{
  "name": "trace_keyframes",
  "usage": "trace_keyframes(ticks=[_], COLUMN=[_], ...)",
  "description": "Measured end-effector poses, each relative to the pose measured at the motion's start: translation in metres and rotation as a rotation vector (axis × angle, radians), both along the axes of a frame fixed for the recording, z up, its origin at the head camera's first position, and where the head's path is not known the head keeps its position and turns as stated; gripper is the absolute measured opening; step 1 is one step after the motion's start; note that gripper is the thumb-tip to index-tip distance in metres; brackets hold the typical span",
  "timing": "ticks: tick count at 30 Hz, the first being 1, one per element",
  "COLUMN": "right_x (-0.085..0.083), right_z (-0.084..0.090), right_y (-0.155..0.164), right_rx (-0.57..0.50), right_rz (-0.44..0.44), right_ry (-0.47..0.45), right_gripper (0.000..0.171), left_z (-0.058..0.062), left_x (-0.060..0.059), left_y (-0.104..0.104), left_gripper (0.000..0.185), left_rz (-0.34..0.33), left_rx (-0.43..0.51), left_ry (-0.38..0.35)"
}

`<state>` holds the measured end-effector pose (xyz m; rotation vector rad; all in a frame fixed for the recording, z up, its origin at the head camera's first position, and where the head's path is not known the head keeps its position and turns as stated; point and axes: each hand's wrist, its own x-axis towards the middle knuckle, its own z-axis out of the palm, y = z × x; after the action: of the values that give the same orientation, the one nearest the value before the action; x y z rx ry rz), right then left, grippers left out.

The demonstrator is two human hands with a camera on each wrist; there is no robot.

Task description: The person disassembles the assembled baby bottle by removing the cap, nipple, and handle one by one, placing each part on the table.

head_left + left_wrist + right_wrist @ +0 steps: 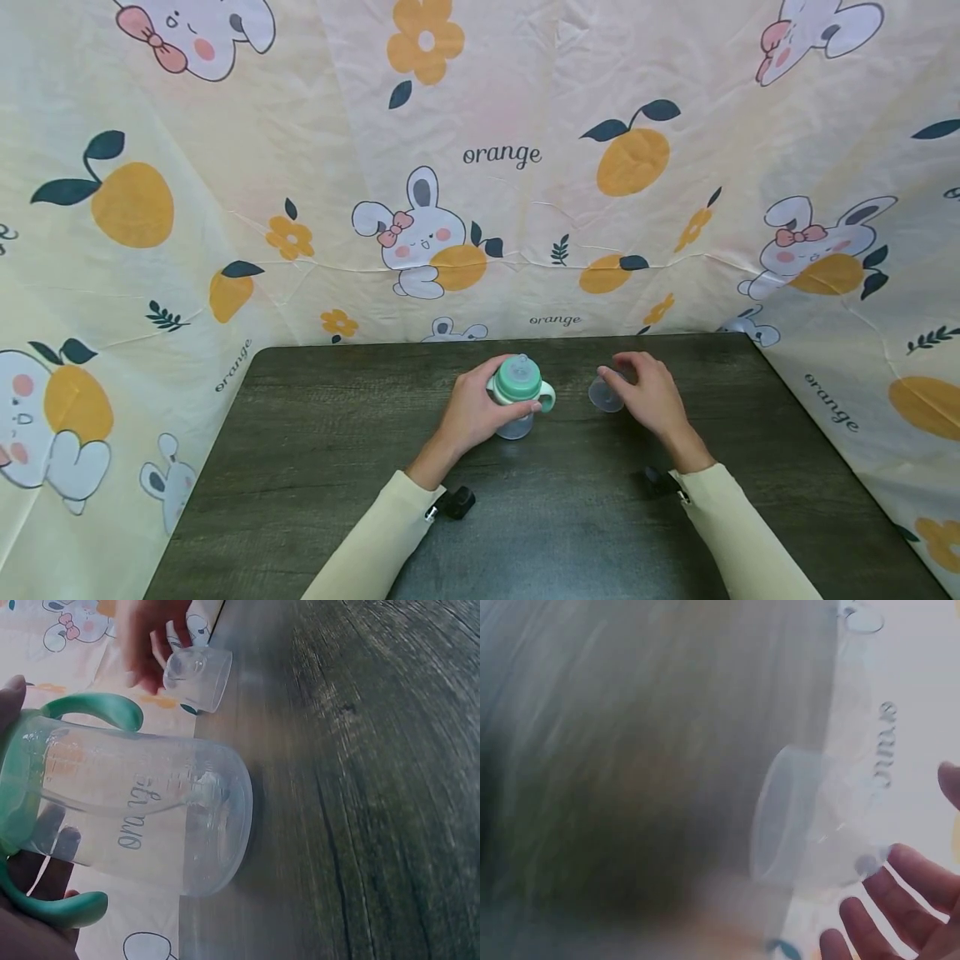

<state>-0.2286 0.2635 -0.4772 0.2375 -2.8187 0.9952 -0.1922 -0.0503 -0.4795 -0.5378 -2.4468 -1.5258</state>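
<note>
A clear baby bottle [519, 379] with a green collar, a spout top and two green side handles stands upright near the middle of the table. My left hand [474, 404] grips it around the collar, thumb on the near side and fingers behind. In the left wrist view, the bottle's see-through body [135, 802] shows dark lettering and a straw inside. To its right, a small clear cap [603, 397] rests on the table, rim down. My right hand [654, 398] is at the cap with fingers spread; in the right wrist view a fingertip [904, 862] meets the cap's top and the thumb stays apart.
The dark wood-grain table [360, 433] ends at a back edge just beyond the hands. A cloth [525, 217] printed with rabbits and oranges hangs behind it and along both sides. Each wrist carries a small black camera [456, 502].
</note>
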Motion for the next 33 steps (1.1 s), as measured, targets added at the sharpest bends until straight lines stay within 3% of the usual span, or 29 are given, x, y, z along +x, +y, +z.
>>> trace_keyframes(ticks=[9,20,26,33], right_x=[0.011,0.027,0.034,0.039], right_z=[0.023,0.041,0.044,0.042], right_y=[-0.035,-0.08,-0.1,-0.115], right_rx=[-0.128,-0.197,-0.183,-0.188], right_rz=[0.022,0.188,0.255,0.268], right_ry=[0.119,0.19,0.22,0.184], right_gripper=[0.042,0.031,0.04,0.055], left_z=[0.001,0.004,0.004,0.002], left_x=[0.002,0.003,0.007,0.012], left_y=[0.0,-0.001,-0.002,-0.001], left_gripper=[0.082,0.084,0.086,0.08], left_rz=[0.028,0.036,0.052,0.068], left_rx=[-0.014,-0.027,-0.045,-0.006], left_ry=[-0.022,-0.022,-0.016,0.013])
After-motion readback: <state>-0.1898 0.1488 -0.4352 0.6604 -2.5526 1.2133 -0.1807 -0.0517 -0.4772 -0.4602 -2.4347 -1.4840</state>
